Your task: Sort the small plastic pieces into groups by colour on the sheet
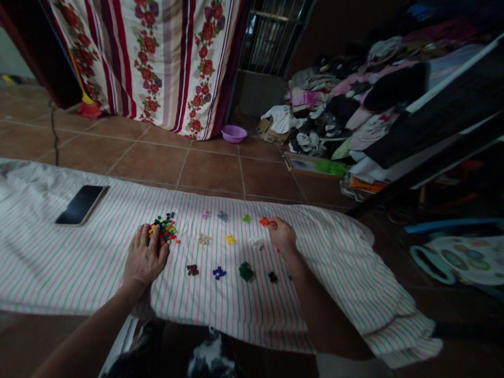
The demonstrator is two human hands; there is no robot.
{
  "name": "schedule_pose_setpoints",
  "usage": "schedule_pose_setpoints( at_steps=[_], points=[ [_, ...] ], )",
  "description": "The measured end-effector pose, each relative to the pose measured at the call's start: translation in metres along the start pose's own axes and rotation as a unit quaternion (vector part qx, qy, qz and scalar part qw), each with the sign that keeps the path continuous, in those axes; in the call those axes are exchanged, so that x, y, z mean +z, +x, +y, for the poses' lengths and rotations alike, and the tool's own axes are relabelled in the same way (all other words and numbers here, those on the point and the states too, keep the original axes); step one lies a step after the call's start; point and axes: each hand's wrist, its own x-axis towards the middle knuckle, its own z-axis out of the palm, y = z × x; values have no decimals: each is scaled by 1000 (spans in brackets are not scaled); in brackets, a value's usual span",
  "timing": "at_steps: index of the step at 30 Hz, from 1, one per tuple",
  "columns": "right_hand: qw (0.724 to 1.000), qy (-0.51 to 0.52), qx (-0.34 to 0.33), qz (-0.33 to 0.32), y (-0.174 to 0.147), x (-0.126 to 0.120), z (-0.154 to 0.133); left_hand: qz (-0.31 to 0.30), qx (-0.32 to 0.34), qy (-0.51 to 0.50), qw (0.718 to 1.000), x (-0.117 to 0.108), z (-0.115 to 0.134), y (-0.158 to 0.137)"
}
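Note:
My left hand lies with its fingers apart at the left edge of a mixed heap of small colored pieces, touching it. My right hand has its fingers closed together at the small orange pile; what is between the fingertips is hidden. Sorted by color, little piles lie between the hands: pink, grey, lime green, beige, yellow, white, brown, blue, dark green and black. The pieces are too small to name.
A striped cloth covers the low surface under the piles. A phone rests on it at the left. Beyond are a flowered curtain, a purple basin, a red dustpan and heaped clothes at the right.

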Motion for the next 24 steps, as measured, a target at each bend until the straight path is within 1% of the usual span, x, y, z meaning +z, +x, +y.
schedule_pose_setpoints(
  at_steps=[4, 8, 10, 13, 15, 17, 21, 24],
  points=[
    [1000, 18, 0, 9, -1, 2, 3, -2, 4, -4, 1000, 1, 0, 0],
    [999, 31, 4, 13, -3, 0, 2, 5, -8, 21, 1000, 2, 1, 2],
    [999, 27, 7, 17, -4, -3, 0, 6, -11, 33, 999, 2, 1, 2],
    [999, 16, 2, 39, -6, -6, -10, -1, -4, 33, 999, 2, 0, 2],
    [999, 24, -8, 48, -7, -7, -21, -4, -1, 27, 1000, 2, 0, 2],
    [997, 49, -34, 43, -9, -5, -36, -3, -7, 26, 1000, 2, 0, 2],
    [986, 118, -115, 14, -17, 6, -75, -7, -23, 33, 999, 2, 2, 3],
    [973, 160, -164, -24, -28, 19, -107, -14, -28, 42, 999, 3, 1, 3]
  ],
)
